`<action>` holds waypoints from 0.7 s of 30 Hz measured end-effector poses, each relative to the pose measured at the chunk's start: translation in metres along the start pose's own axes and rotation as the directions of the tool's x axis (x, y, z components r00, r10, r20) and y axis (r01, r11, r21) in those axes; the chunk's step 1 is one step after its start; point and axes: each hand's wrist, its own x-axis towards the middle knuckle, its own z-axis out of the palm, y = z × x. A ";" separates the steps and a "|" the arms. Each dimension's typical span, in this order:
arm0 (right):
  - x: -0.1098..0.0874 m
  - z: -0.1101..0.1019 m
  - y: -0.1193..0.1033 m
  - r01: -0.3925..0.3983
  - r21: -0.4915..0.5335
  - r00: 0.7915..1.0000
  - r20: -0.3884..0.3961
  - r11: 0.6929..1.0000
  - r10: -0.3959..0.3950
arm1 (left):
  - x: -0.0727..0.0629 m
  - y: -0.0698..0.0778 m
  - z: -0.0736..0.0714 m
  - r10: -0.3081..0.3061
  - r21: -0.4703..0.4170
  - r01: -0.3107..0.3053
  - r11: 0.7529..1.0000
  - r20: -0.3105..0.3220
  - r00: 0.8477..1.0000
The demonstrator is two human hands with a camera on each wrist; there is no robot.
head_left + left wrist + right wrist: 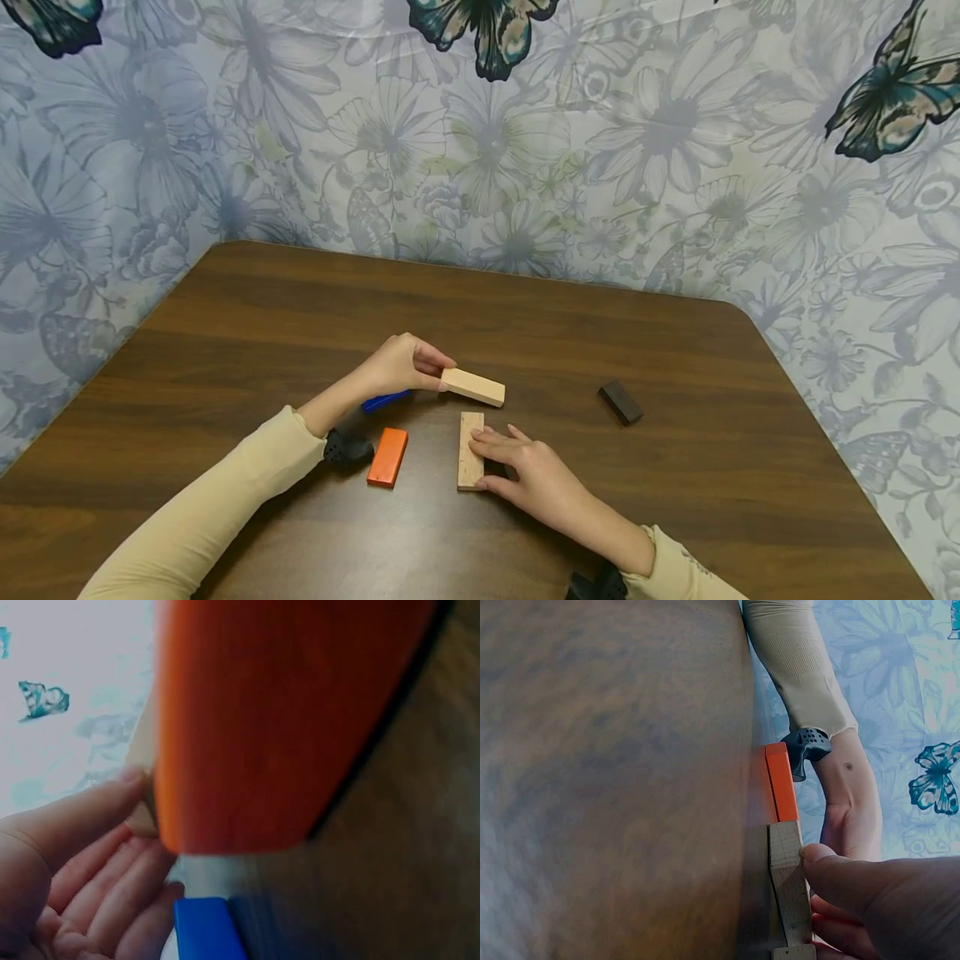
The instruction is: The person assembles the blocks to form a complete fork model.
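Observation:
Up at the middle of the table, my left hand [405,364] pinches one end of a plain wooden block [474,388], raised a little off the surface. In the left wrist view the thumb and fingers [124,889] meet at that block, mostly hidden behind the orange block [247,727]. My right hand [536,477] holds a second plain wooden block [468,450] lying lengthwise on the table, thumb at its near end and fingers further along. The right wrist view shows the thumb [829,862] against that block's edge.
An orange block [387,458] lies left of the right hand's block. Partly under the left hand is a blue block [385,402]. A black block [621,403] lies further right on the brown table [675,500]. Patterned cloth [517,167] hangs behind.

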 end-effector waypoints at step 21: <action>0.001 0.002 0.004 0.004 -0.012 1.000 -0.013 1.000 -0.004 | -0.004 0.002 0.008 0.134 0.319 -0.137 0.938 0.033 0.990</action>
